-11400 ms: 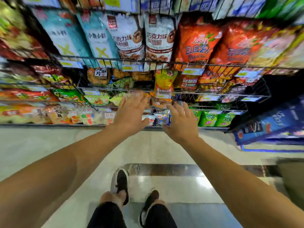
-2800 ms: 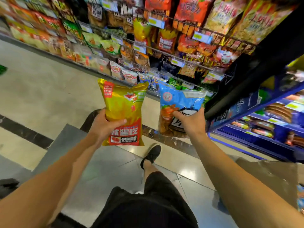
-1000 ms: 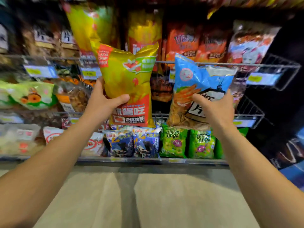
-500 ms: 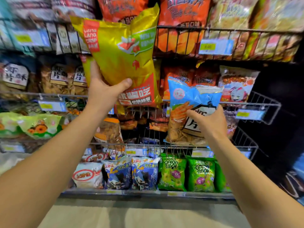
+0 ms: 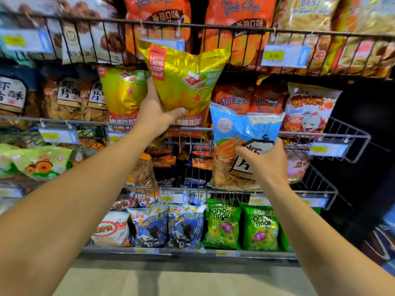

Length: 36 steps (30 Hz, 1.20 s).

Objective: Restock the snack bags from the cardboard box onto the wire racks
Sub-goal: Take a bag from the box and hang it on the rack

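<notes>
The gold bag (image 5: 183, 82) is hanging upright in front of the middle rack (image 5: 333, 133), its top overlapping the rail of the rack above and its bottom edge hovering just over the middle rack's front rail, right beside a matching gold bag (image 5: 123, 92) that is already standing inside near the left of that section. The left hand (image 5: 157, 116) is gripping it low down, thumb pressing across the front and fingers wrapping behind. The blue bag (image 5: 239, 146) is tilting slightly in front of the same front rail, a little right of centre, its base dipping toward the rail of the lower rack (image 5: 316, 184); the right hand (image 5: 264, 161) is pinching it near the bottom, thumb lying over the printed label. The cardboard box is not showing anywhere here. The step in hand seems to be seating the gold bag with its twin, and doing that well is likely meaning lifting the bottom edge clear of the front rail first, then sliding the bag back and down so it is standing face-out rather than slumping over the price tag (image 5: 58, 134) clipped to the rail. The foil looks slippery and puffed with air, so a firm low hold is probably serving better than squeezing the middle. The blue bag's home is harder to judge; similar brown chip bags (image 5: 72, 99) are sitting toward the rack's left end, while orange bags (image 5: 250, 99) are filling the space behind it. On the bottom shelf, green bags (image 5: 222, 225) and dark blue bags (image 5: 149, 227) are lining the front edge.
</notes>
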{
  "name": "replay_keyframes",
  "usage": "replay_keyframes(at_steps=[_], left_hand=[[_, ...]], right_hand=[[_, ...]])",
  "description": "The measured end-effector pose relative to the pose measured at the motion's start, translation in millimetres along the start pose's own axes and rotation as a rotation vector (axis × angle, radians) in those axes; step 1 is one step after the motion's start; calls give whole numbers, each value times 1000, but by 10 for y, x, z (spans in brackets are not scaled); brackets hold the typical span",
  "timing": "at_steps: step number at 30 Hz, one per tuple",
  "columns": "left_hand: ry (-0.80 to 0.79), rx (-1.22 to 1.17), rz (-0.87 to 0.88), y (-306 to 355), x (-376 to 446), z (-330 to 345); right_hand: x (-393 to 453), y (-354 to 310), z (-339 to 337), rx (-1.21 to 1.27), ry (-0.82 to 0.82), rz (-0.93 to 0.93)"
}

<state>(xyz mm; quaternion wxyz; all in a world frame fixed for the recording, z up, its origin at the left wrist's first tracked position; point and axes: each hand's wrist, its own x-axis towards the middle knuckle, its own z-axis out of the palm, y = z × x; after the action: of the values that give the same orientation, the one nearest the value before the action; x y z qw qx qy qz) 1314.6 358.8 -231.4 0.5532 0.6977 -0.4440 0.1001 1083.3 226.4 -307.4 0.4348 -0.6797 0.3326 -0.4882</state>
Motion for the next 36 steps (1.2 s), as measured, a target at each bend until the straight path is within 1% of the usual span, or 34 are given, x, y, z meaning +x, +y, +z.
replay_keyframes(at_steps=[3,7,10,11,12,13,14,15,16,17,18,19,21,24,26,29,33,36], left_hand=[[-31,71,-48,-28,18,28],[-75,142,-175,-98,34,73],[-105,172,-210,-61,30,46],[-92,173,-219,-34,11,33],[-46,185,-219,-3,-28,32],[37,219,-197,34,-96,38],[141,284,-128,83,-173,61],[235,382,-8,131,-240,100],[287,501,128,189,-273,138],[287,617,245,259,-268,170],[251,715,325,318,-227,190],[206,789,362,356,-150,204],[127,843,310,365,-10,225],[70,773,189,265,32,286],[38,805,145,223,74,294],[-56,870,46,295,302,252],[-95,904,-12,296,460,311],[-106,866,-41,290,473,334]], right_hand=[[-6,3,41,21,-18,-1],[-21,26,75,25,-28,0],[-40,35,94,16,-37,8],[-51,33,110,18,-40,9],[-63,33,119,19,-42,10],[-72,36,133,18,-46,11],[-83,36,146,17,-49,10],[-94,40,158,15,-52,7],[-97,44,169,13,-52,1],[-94,51,181,8,-50,-7],[-94,61,185,0,-49,-13],[-87,64,189,-5,-47,-18],[-74,73,190,-5,-46,-22],[-46,98,175,-12,-61,-26],[-34,108,171,-18,-76,-37],[-10,120,145,-16,-93,-38],[-22,122,156,-7,-92,-43],[-53,143,160,-9,-107,-33]])
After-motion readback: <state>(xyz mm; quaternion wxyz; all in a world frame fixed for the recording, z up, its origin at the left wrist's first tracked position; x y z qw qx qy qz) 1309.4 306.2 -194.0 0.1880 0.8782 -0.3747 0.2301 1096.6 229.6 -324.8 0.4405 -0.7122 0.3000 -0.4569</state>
